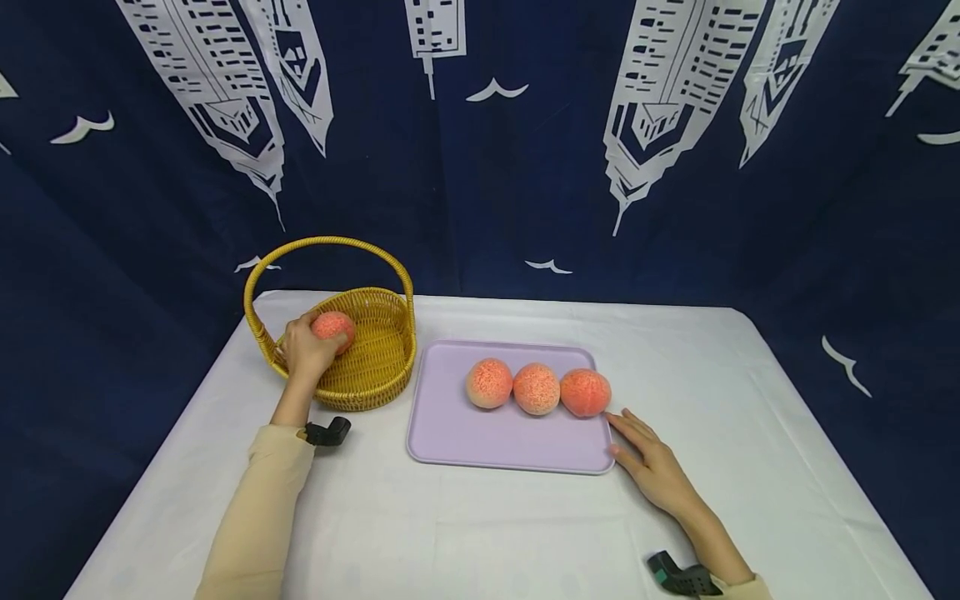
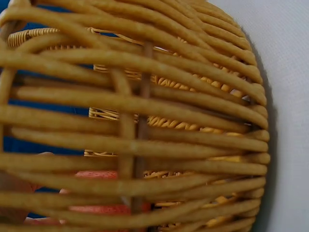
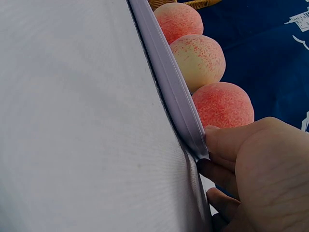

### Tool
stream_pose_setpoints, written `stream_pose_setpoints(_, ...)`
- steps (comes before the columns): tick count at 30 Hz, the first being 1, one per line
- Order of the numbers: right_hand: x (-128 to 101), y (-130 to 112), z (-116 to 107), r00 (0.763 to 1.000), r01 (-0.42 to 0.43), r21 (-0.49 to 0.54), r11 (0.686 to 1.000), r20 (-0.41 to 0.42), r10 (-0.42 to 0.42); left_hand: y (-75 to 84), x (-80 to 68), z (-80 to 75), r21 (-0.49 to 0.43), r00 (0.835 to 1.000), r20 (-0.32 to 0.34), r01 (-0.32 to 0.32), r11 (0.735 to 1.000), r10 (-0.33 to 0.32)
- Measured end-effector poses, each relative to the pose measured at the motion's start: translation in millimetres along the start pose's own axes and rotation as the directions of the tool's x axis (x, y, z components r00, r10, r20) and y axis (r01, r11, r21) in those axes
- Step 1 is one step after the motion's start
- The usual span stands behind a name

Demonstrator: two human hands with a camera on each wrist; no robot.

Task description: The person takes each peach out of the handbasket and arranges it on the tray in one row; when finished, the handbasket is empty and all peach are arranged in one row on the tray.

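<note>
My left hand grips a pink-orange peach over the near rim of a yellow wicker basket with a tall handle. In the left wrist view the basket's weave fills the frame and the peach shows through the gaps. Three more peaches stand in a row on a lilac tray. My right hand lies flat on the table, fingers straight against the tray's right front corner. The right wrist view shows the tray edge, the peaches and my fingers.
A white cloth covers the table, with a dark blue curtain printed with white towers behind it. The basket stands just left of the tray. Table edges lie near on the left and right.
</note>
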State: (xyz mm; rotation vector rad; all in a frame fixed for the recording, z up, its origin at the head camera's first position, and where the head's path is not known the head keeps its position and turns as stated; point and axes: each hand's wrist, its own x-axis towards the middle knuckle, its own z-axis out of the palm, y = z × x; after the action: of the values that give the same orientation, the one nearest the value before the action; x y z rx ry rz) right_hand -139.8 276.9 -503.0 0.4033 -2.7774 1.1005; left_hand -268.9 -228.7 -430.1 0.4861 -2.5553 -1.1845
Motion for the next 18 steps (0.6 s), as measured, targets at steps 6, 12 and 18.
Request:
stream_pose_setpoints(6,-0.8,0.5,0.7,1.0,0.007,-0.004,1.0,-0.004,-0.007,-0.6,1.7,2.1,-0.013,0.999,0.029,0.02,1.0,-0.019)
stream_pose_setpoints(12,-1.3,0.5,0.8,1.0,0.017,-0.006,1.0,-0.013,-0.017,-0.9,0.8,3.4,-0.014,0.999,0.04,0.004,1.0,-0.004)
stream_pose_setpoints(18,-0.6,0.6,0.4,1.0,0.013,-0.004,1.0,-0.009,-0.013,4.4,-4.9,4.1,-0.037,1.0,0.004,-0.021,0.999,0.021)
